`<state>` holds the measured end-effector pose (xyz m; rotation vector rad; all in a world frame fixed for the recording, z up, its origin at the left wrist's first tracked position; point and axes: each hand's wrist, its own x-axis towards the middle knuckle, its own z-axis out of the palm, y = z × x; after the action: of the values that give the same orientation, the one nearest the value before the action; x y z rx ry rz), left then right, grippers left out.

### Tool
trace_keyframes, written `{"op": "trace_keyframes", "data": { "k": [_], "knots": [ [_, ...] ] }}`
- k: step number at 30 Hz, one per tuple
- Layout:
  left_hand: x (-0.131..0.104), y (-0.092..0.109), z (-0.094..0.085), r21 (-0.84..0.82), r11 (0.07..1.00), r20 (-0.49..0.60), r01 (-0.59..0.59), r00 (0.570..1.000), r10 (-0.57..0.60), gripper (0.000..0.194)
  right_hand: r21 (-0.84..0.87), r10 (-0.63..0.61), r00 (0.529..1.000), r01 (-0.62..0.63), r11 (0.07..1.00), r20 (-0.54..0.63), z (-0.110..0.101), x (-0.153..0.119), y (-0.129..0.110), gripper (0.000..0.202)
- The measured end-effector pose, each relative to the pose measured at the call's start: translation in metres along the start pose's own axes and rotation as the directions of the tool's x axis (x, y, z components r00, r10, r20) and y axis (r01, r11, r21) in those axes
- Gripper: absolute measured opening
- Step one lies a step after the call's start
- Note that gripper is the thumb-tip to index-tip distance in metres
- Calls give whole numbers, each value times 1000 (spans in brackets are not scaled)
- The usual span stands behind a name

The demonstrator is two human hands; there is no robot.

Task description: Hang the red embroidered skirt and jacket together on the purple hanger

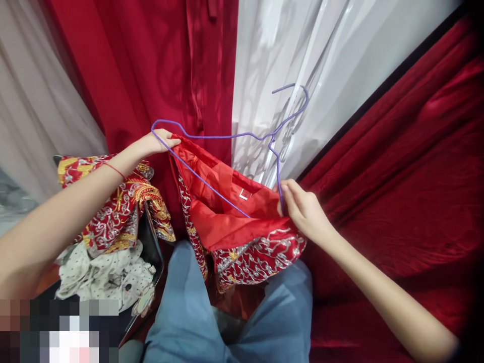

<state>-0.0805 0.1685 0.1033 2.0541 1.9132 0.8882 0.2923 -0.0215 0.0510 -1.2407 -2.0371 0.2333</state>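
Note:
A red garment point(257, 252) with silver and gold embroidery hangs between my hands above my knees, its smooth red lining and a small label facing up. My left hand point(161, 142) pinches the garment's left edge, and one end of a purple wire hanger point(223, 136) loops over that hand. At the other side, my right hand point(304, 204) closes around the hanger's right end and the garment's edge. The hanger's lower wire slants across the garment's opening, and its hook points up toward the white drapes. Fingertips of the right hand are partly hidden.
On a black seat or case point(155, 242) to the left lie another red and gold embroidered garment point(113, 217) and a white dotted cloth point(109, 272). Red curtains point(151, 65) and white drapes point(264, 60) hang ahead; more red fabric point(408, 201) covers the right side.

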Motion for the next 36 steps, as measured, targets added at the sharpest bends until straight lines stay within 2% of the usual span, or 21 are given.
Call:
{"op": "trace_keyframes", "data": {
  "k": [2, 4, 6, 8, 11, 13, 15, 18, 20, 22, 26, 29, 31, 34, 36],
  "knots": [
    [-6, 10, -4, 129, 990, 41, 58, 997, -64, 29, 88, 29, 999, -27, 996, -15, 6, 3, -4, 34],
    [-12, 13, -6, 159, 985, 39, 65, 997, -72, 29, 95, 41, 999, -37, 995, -35, 10, 4, -3, 39],
    [-17, 8, -7, 114, 992, 16, 61, 998, -64, 29, -24, 35, 998, -37, 999, -53, 11, 4, 4, 40],
    [-19, -1, -7, 29, 998, -12, 46, 999, -46, 27, -256, 40, 997, -57, 965, -70, 9, 4, 17, 37],
    [-21, -12, -6, -163, 986, 8, -31, 999, 32, 27, -623, 74, 991, -130, 772, -115, 4, 6, 36, 33],
    [-23, -14, -5, -205, 975, 27, -84, 995, 91, 32, -763, 88, 986, -165, 625, -142, 2, 7, 45, 33],
    [-26, -10, -4, -86, 985, -5, -150, 989, 150, 35, -823, 94, 982, -190, 535, -165, 2, 7, 49, 33],
    [-37, 3, -1, 186, 958, -148, -219, 957, 248, 35, -859, 84, 982, -191, 474, -172, 3, 7, 49, 33],
    [-49, 17, 3, 267, 940, -229, -214, 933, 278, 34, -866, 45, 984, -172, 470, -171, 4, 5, 47, 33],
    [-64, 36, 8, 280, 938, -254, -204, 926, 278, 32, -861, -1, 984, -154, 484, -176, 5, 3, 44, 32],
    [-96, 83, 24, 207, 941, -158, -266, 941, 301, 28, -865, -14, 982, -160, 476, -190, 4, -5, 38, 30],
    [-110, 105, 39, 41, 949, -63, -313, 947, 315, 32, -875, 14, 980, -185, 447, -200, -3, -10, 37, 34],
    [-110, 106, 47, -70, 931, -84, -359, 932, 354, 34, -874, 32, 980, -188, 448, -195, -9, -10, 39, 36],
    [-96, 93, 53, -154, 868, -203, -472, 875, 440, 29, -849, 17, 986, -153, 505, -167, -18, -7, 46, 39],
    [-85, 81, 58, -247, 819, -170, -517, 856, 489, 27, -814, -22, 991, -95, 573, -132, -23, -6, 54, 44]
  ]
}}
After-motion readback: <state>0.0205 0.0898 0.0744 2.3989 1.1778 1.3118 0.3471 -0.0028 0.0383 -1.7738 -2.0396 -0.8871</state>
